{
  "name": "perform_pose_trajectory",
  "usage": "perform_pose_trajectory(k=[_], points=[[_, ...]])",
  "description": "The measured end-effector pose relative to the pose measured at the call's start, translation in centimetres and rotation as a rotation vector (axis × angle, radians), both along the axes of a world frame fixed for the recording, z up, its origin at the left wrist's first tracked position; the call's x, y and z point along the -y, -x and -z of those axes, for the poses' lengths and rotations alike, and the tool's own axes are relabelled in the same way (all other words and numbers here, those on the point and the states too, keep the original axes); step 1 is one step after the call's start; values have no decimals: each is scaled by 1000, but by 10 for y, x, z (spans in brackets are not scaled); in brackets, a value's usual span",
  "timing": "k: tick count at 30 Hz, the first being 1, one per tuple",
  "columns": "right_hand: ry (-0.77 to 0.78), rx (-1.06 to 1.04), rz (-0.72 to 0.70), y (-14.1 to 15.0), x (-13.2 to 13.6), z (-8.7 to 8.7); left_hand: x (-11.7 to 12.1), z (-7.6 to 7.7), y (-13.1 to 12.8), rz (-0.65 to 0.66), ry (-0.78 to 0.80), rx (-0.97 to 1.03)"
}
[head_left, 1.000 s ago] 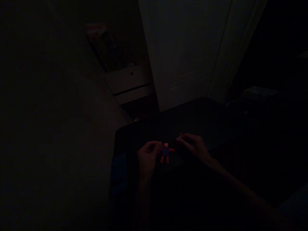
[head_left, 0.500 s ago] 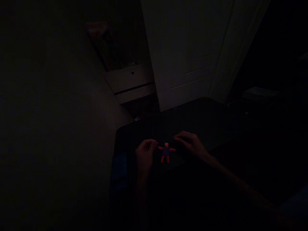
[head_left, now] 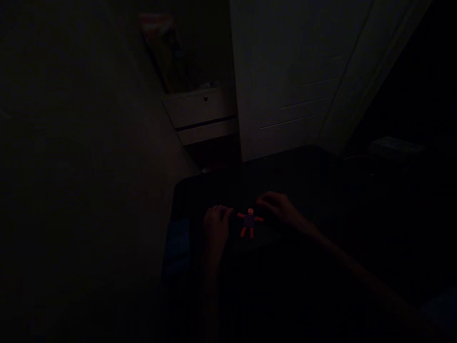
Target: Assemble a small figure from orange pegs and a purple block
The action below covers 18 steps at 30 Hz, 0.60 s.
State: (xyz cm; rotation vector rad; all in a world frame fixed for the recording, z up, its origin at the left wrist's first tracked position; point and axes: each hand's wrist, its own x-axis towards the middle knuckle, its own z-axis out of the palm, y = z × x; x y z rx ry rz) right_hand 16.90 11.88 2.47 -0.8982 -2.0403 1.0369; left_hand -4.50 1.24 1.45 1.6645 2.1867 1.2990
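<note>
In dim light, a small toy figure (head_left: pixel 249 221) lies on a dark tabletop (head_left: pixel 300 164) between my hands. It has a purple body and an orange-red head, arms and legs, with the limbs spread outward. My left hand (head_left: pixel 217 221) is just left of the figure, fingers loosely bent and thumb apart, not touching it. To the right and slightly farther back is my right hand (head_left: pixel 278 206), its fingers loosely curved toward the figure with a gap between. No object shows in either hand, though the fingertips are very dark.
A blue flat item (head_left: pixel 177 245) lies at the table's left edge, beside a wall (head_left: pixel 107 157). Beyond the table stand a pale drawer unit (head_left: pixel 200 112) and a white door (head_left: pixel 282 95). A pale box-like object (head_left: pixel 396 145) is at the far right.
The view has shifted a little. My left thumb and fingers have parted slightly. The figure keeps its place between my hands, and my right hand has barely moved.
</note>
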Motion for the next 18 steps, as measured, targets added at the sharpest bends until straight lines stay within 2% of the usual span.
perform_pose_trajectory(k=[5,10,13,18], points=[[-50,15,-113,5,-4,3,-7,-5,-3,26,7,112],[-47,20,-174,9,-3,4,-15,-9,-11,122,49,256],[-79,43,-202,10,-1,7,-19,-8,-14,141,44,225],[-284,151,-170,10,-2,14,-20,-8,-15,145,47,158]])
